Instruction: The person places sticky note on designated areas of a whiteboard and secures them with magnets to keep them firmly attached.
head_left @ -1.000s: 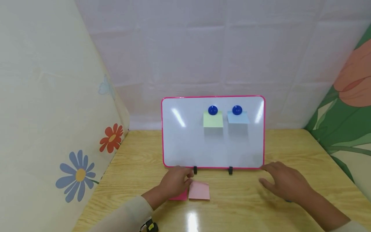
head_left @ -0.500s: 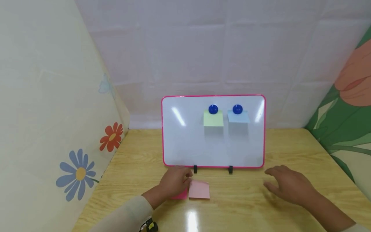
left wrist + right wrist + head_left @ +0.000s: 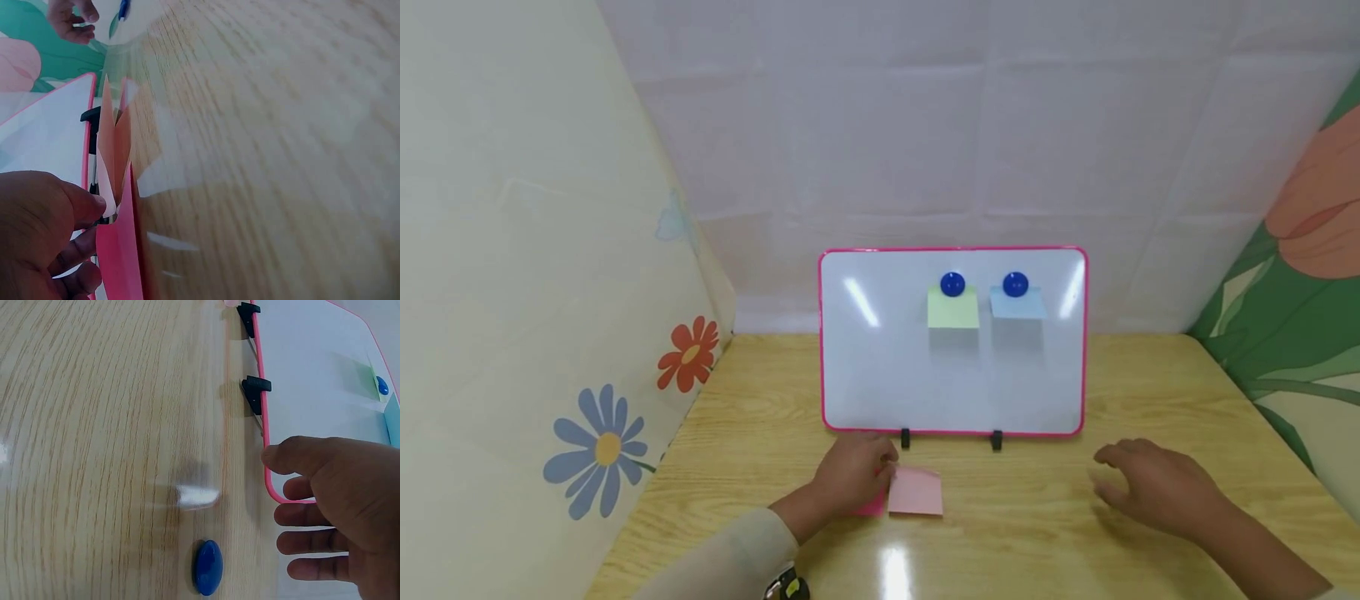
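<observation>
My left hand (image 3: 852, 472) is low over the table, its curled thumb and finger pinching the near corner of a pale pink sticky note (image 3: 119, 140). A hot pink sticky note (image 3: 120, 259) lies partly under that hand. Off to the right, my right hand (image 3: 1161, 490) hovers above the table with loosely bent fingers, holding nothing. Near it on the table is a blue round magnet (image 3: 208, 567), hidden from the head view. Behind stands a pink-framed whiteboard (image 3: 880, 367), where blue magnets hold a green sticky note (image 3: 953, 310) and a light blue sticky note (image 3: 1018, 305).
Two black stand clips (image 3: 997, 440) support the whiteboard's lower edge on the wood-grain table (image 3: 1000, 533). A pale cloth (image 3: 880, 142) hangs behind it, and flower-printed sheets (image 3: 512, 275) flank both sides. A wristwatch (image 3: 788, 583) shows by the left sleeve.
My right hand has drawn away from the whiteboard's lower right corner, moving rightward and toward me. The left hand has stayed at the pink notes.
</observation>
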{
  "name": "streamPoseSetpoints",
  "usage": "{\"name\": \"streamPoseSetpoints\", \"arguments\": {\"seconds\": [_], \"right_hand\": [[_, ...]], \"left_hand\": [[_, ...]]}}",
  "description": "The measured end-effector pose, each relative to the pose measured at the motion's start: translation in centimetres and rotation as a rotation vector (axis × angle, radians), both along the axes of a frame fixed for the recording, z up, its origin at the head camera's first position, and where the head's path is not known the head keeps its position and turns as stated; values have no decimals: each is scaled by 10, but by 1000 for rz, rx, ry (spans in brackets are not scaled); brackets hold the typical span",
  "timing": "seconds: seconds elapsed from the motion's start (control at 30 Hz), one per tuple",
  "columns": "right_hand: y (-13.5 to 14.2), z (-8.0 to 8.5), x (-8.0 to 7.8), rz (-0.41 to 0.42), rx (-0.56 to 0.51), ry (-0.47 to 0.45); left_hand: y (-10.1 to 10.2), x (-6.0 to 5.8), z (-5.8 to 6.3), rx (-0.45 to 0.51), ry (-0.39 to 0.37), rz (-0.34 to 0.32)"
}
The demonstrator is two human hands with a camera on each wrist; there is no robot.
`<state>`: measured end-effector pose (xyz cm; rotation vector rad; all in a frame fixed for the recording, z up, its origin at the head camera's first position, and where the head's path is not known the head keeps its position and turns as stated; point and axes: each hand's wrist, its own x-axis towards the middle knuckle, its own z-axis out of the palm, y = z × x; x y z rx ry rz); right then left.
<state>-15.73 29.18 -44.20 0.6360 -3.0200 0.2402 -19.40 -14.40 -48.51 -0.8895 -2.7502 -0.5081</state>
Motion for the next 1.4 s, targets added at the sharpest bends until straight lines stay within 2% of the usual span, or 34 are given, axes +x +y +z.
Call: {"name": "streamPoseSetpoints", "arguments": {"seconds": [0.2, 0.5, 0.67, 1.17, 1.4], "right_hand": [[4, 1, 0, -8, 35, -33], [10, 3, -1, -38, 26, -121], [14, 2, -1, -37, 42, -126], [22, -5, -3, -33, 72, -173], [25, -8, -1, -41, 97, -162]], "left_hand": [[1, 1, 1, -19, 7, -1], [1, -1, -1, -70, -53, 39], [1, -4, -5, -75, -50, 43], [5, -3, -2, -62, -49, 58], [6, -3, -4, -53, -32, 55]]}}
